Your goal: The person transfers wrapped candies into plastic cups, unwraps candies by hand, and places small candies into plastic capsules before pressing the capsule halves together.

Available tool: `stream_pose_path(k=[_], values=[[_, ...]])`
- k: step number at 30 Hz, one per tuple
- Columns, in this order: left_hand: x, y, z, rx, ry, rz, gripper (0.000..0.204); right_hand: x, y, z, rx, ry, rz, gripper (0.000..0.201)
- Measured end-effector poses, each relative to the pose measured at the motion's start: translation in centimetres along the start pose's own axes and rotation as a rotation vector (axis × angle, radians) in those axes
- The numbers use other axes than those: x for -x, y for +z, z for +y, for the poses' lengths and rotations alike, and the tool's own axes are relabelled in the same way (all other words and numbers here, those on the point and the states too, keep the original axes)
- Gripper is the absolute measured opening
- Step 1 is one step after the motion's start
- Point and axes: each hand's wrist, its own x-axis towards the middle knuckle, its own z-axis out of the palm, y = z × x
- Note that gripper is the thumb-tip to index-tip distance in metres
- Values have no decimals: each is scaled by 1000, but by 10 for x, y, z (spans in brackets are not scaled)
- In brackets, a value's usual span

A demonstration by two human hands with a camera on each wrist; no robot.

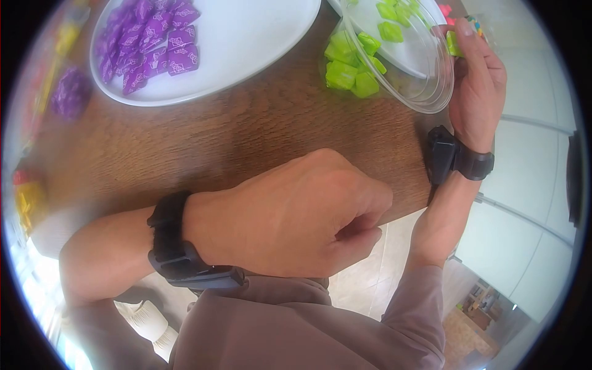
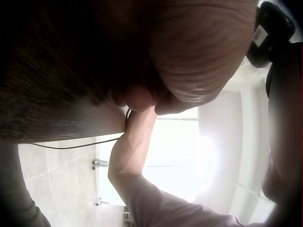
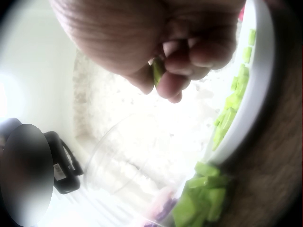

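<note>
In the head view my right hand (image 1: pixel 480 86) is at the upper right, beside a clear plastic container (image 1: pixel 439 106). Its thumb and finger pinch a small green-wrapped candy (image 3: pixel 157 71), which also shows at the fingertips in the head view. A white plate (image 3: pixel 263 80) holds a line of green candies (image 3: pixel 228 113). More green candies (image 1: pixel 345 73) are heaped by the plate's near end, partly overlapped by the clear container. Nearer the body, my left hand (image 1: pixel 296 209) is curled into a fist over the table's front edge, with nothing showing in it.
A white oval plate (image 1: pixel 246 49) with rows of purple-wrapped candies (image 1: pixel 145 43) stands at the upper left of the brown wooden table (image 1: pixel 246 126). Left of it lies a purple bundle (image 1: pixel 71 92). Red and yellow packaging (image 1: pixel 28 194) lines the far left. White cabinets (image 1: pixel 524 172) stand on the right.
</note>
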Motion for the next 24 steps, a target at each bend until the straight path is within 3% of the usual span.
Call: stream_pose_path(k=[2, 9, 21, 24], values=[[0, 0, -1, -11, 3, -1, 29, -1, -8, 1, 0, 14, -73, 28], [0, -1, 0, -2, -12, -14, 29, 0, -5, 1, 7, 15, -85, 29], [0, 1, -3, 20, 4, 7, 29, 2, 6, -1, 6, 5, 11, 29], [0, 1, -3, 11, -1, -1, 29, 5, 7, -5, 60, 78, -73, 32]])
